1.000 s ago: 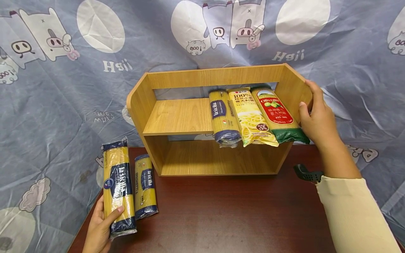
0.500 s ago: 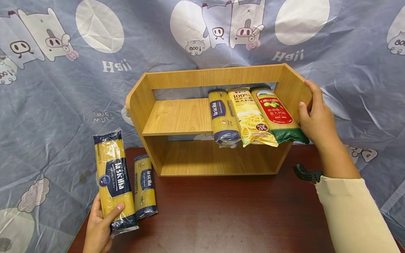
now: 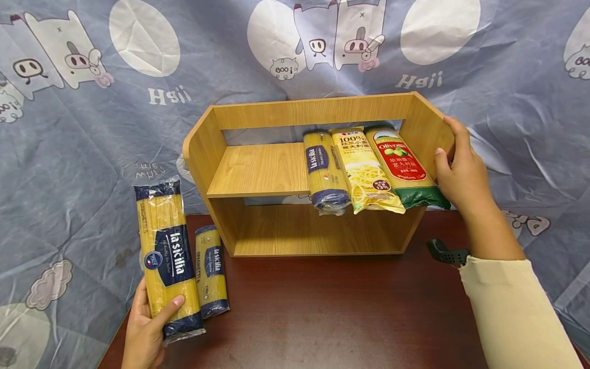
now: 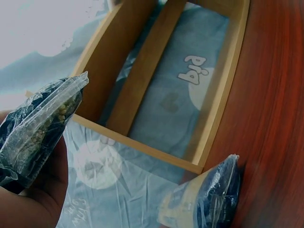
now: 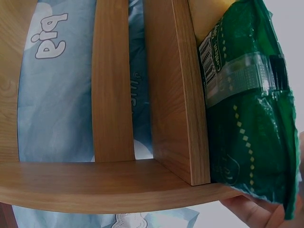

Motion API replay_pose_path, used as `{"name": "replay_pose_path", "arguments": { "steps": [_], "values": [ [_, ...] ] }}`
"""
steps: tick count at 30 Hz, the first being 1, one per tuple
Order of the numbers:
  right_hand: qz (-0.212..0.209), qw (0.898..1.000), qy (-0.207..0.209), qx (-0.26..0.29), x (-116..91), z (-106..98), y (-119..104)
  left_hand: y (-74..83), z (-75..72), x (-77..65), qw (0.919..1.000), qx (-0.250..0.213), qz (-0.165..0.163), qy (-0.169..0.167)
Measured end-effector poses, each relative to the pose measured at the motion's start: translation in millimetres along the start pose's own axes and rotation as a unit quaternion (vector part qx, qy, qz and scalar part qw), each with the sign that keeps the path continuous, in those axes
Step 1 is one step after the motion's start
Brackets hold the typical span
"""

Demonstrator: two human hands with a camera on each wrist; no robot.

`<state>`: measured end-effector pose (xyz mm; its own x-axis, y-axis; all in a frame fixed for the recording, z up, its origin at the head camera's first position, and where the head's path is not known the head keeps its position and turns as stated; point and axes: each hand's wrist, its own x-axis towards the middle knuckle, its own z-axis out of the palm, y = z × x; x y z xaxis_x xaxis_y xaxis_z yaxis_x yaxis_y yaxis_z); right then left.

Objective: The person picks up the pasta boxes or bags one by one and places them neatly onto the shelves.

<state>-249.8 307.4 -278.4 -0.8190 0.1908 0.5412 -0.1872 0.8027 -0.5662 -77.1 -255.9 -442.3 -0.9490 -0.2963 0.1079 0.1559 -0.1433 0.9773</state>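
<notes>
La Sicilia spaghetti pack (image 3: 168, 246), a long, flattened bundle of straight yellow strands in shiny, crinkled film with dark blue bands, slants over the bench's left edge. The left hand (image 3: 146, 328) has its grip wrapped round the lower end, thumb across the front. The right hand (image 3: 463, 177) clasps the smooth, round-cornered right side panel (image 3: 426, 133) of a wood-grain shelf (image 3: 313, 111), which stands along the back edge of the glossy, dark red bench (image 3: 322, 307). Its left side panel (image 3: 203, 148) rises between the held pack and the upper deck (image 3: 262, 166). Just beside that panel, near the bench's back left corner, lies a second blue-banded pack (image 3: 213, 271). Three plump packs lie side by side on the deck's right part, ends jutting past its front edge: one blue-banded like the held pack (image 3: 326, 174), a pale yellow pack (image 3: 369, 171) and a green-ended pack (image 3: 403, 161). Creased blue-grey cloth (image 3: 221, 51) hangs behind.
</notes>
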Motion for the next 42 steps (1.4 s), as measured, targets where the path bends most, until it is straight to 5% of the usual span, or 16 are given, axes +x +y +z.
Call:
{"name": "replay_pose_path", "arguments": {
  "steps": [25,42],
  "values": [
    [-0.001,1.0,0.002,-0.001,0,1,0,22.2,22.5,-9.7,0.9988,-0.012,0.046,0.011],
    [0.0,1.0,0.006,0.001,1,1,0,24.4,39.6,-7.0,0.9966,0.044,0.038,-0.058]
  ]
}}
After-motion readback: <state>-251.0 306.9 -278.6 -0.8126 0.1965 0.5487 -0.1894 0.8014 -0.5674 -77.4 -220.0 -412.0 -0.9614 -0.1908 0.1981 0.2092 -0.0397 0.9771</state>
